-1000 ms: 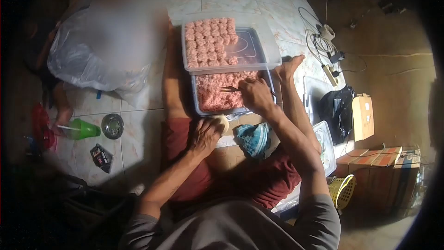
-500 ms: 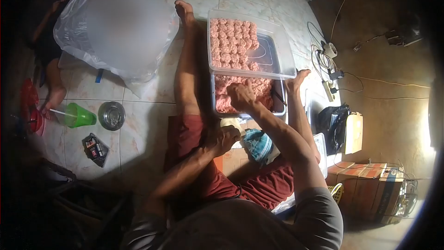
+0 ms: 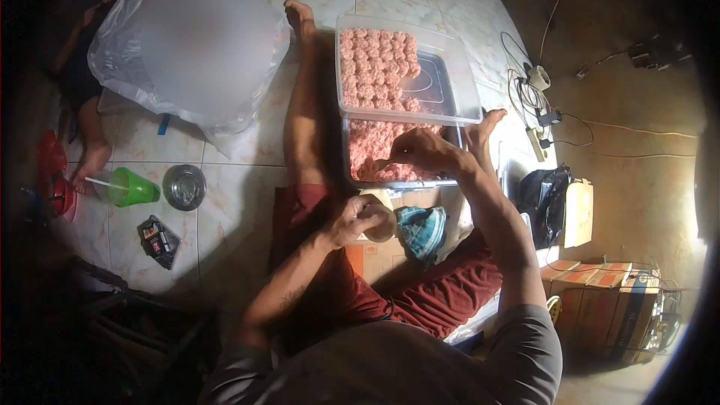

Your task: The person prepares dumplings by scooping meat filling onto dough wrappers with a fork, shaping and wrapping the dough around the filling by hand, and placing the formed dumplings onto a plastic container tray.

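Note:
My left hand (image 3: 355,223) is closed around a small round cup-like mould (image 3: 382,225), its brownish round face turned to the right. My right hand (image 3: 426,151) grips a thin spoon-like utensil (image 3: 383,164), whose tip reaches the pink crumbly mince-like mixture (image 3: 367,135). That mixture lies in a lower tray (image 3: 346,151). Across the tray's far part rests a clear plastic container (image 3: 463,97) with rows of pink shaped balls (image 3: 371,67) over its left side. A blue checked cloth (image 3: 421,231) lies close to my left hand.
A large plastic-covered round thing (image 3: 199,45) stands at upper left, near another person's foot (image 3: 93,156). A green cup (image 3: 133,187), a glass ashtray (image 3: 184,187) and a small dark packet (image 3: 158,242) lie on the tiles. Cables (image 3: 534,97) and cartons (image 3: 592,304) are at right.
My right hand has shifted right and turned, so the utensil's tip now shows in the mixture. My left hand has rotated, bringing the mould's round face into view.

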Motion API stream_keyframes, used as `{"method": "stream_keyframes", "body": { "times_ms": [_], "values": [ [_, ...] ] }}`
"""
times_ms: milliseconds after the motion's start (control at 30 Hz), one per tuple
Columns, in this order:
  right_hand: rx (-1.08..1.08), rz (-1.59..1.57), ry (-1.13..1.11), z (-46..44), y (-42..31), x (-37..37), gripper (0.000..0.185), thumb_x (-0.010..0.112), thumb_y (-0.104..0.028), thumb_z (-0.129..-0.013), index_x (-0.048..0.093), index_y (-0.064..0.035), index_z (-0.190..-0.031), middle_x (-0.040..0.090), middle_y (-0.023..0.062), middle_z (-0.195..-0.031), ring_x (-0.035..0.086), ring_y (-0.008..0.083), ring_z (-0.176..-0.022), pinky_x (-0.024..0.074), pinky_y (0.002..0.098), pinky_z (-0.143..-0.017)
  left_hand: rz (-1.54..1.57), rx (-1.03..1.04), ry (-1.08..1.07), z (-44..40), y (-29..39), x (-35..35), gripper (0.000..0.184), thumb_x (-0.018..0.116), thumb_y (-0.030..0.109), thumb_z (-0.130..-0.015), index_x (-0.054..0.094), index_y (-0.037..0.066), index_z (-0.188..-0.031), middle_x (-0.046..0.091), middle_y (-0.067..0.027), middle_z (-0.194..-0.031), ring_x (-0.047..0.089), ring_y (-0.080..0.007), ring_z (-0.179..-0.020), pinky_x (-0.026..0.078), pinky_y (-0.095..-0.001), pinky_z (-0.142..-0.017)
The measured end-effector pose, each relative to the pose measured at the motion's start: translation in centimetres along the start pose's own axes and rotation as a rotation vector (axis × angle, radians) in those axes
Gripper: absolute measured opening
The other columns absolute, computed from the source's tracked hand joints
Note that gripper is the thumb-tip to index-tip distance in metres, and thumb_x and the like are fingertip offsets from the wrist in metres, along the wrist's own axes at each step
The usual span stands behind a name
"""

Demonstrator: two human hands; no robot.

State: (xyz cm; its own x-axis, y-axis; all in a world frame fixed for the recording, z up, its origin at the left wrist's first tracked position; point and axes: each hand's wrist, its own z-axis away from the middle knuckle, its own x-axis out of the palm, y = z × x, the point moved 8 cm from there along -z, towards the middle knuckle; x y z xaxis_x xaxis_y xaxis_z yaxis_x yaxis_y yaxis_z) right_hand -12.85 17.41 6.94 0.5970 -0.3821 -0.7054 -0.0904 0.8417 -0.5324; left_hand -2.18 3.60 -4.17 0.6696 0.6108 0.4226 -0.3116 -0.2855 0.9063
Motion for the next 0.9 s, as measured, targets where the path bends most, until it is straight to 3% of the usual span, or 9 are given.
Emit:
{"method": "stream_keyframes", "body": {
  "times_ms": [100, 167, 267, 333, 433, 533, 633, 800, 900],
  "values": [
    [-0.330, -0.133, 0.241, 3.8, 0.1, -1.9, 0.016, 0.068, -0.015, -0.094, 0.074, -0.0024, -0.102, 0.073, 0.0108, -0.085, 0.071, 0.0247, -0.078, 0.0534, 0.0350, -0.068, 0.453, -0.089, 0.131, 0.0, 1.1, -0.4, 0.041, 0.064, 0.033, -0.102, 0.064, -0.001, -0.124, 0.072, -0.0078, -0.112, 0.068, -0.0173, -0.106, 0.053, -0.0333, -0.095],
    [-0.324, -0.198, 0.454, 7.0, -1.0, -2.3, 0.010, 0.066, -0.003, -0.092, 0.071, 0.0021, -0.100, 0.070, 0.0162, -0.088, 0.069, 0.0264, -0.079, 0.0529, 0.0354, -0.068, 0.722, -0.108, 0.142, -1.2, 0.3, -0.7, 0.079, 0.039, 0.063, -0.104, 0.056, -0.007, -0.135, 0.065, -0.0191, -0.134, 0.064, -0.0302, -0.124, 0.048, -0.0450, -0.110],
    [-0.346, -0.118, 0.868, 10.7, -1.3, 0.1, 0.016, 0.063, 0.002, -0.091, 0.070, 0.0004, -0.105, 0.066, 0.0153, -0.088, 0.067, 0.0336, -0.079, 0.0540, 0.0394, -0.069, 1.042, 0.077, 0.171, -2.4, 4.2, -0.4, 0.084, 0.038, 0.066, -0.103, 0.050, -0.008, -0.141, 0.058, -0.0240, -0.142, 0.053, -0.0357, -0.136, 0.037, -0.0503, -0.119],
    [-0.316, 0.248, 1.018, 11.3, -0.5, 4.9, 0.023, 0.063, 0.004, -0.088, 0.070, -0.0002, -0.109, 0.066, 0.0173, -0.100, 0.066, 0.0370, -0.090, 0.0544, 0.0429, -0.076, 1.120, 0.138, 0.094, -3.0, 5.8, 0.7, 0.086, 0.038, 0.067, -0.103, 0.049, -0.008, -0.143, 0.055, -0.0247, -0.145, 0.050, -0.0361, -0.139, 0.035, -0.0513, -0.120],
    [-0.267, 0.002, 1.060, 11.7, -1.7, 7.8, 0.034, 0.063, 0.006, -0.083, 0.068, -0.0016, -0.115, 0.063, 0.0182, -0.110, 0.063, 0.0362, -0.100, 0.0542, 0.0432, -0.081, 1.259, 0.195, 0.049, -2.9, 7.7, 2.4, 0.090, 0.037, 0.069, -0.102, 0.043, -0.009, -0.147, 0.047, -0.0266, -0.153, 0.041, -0.0383, -0.145, 0.028, -0.0536, -0.123],
    [-0.265, 0.038, 1.015, 11.6, -3.0, 9.4, 0.038, 0.062, 0.005, -0.081, 0.067, -0.0010, -0.118, 0.062, 0.0166, -0.109, 0.062, 0.0357, -0.099, 0.0539, 0.0428, -0.083, 1.047, 0.200, 0.255, -2.2, 6.8, 1.7, 0.092, 0.039, 0.067, -0.101, 0.038, -0.010, -0.151, 0.042, -0.0287, -0.156, 0.040, -0.0398, -0.146, 0.026, -0.0532, -0.124],
    [-0.323, 0.115, 0.984, 12.1, -2.8, 10.5, 0.036, 0.062, 0.003, -0.081, 0.068, -0.0018, -0.116, 0.062, 0.0149, -0.107, 0.062, 0.0347, -0.097, 0.0533, 0.0424, -0.082, 1.224, 0.230, 0.167, -1.9, 5.8, 1.0, 0.090, 0.040, 0.065, -0.102, 0.037, -0.010, -0.151, 0.043, -0.0295, -0.155, 0.041, -0.0403, -0.145, 0.028, -0.0531, -0.123],
    [-0.228, 0.183, 0.735, 13.4, 1.1, 8.4, 0.029, 0.062, -0.002, -0.081, 0.070, -0.0019, -0.109, 0.066, 0.0149, -0.106, 0.065, 0.0363, -0.089, 0.0549, 0.0461, -0.080, 1.050, 0.176, 0.487, 1.8, 4.4, -2.4, 0.070, 0.041, 0.056, -0.106, 0.053, -0.005, -0.136, 0.057, -0.0292, -0.140, 0.057, -0.0385, -0.131, 0.043, -0.0507, -0.114],
    [-0.067, 0.346, 0.757, 12.4, 3.0, 2.7, 0.024, 0.058, -0.004, -0.085, 0.071, -0.0035, -0.105, 0.068, 0.0145, -0.109, 0.067, 0.0341, -0.092, 0.0523, 0.0493, -0.087, 0.784, 0.068, 0.352, 2.4, 0.8, -1.9, 0.062, 0.039, 0.054, -0.107, 0.059, 0.000, -0.131, 0.066, -0.0243, -0.126, 0.067, -0.0343, -0.111, 0.052, -0.0471, -0.101]
  ]
}}
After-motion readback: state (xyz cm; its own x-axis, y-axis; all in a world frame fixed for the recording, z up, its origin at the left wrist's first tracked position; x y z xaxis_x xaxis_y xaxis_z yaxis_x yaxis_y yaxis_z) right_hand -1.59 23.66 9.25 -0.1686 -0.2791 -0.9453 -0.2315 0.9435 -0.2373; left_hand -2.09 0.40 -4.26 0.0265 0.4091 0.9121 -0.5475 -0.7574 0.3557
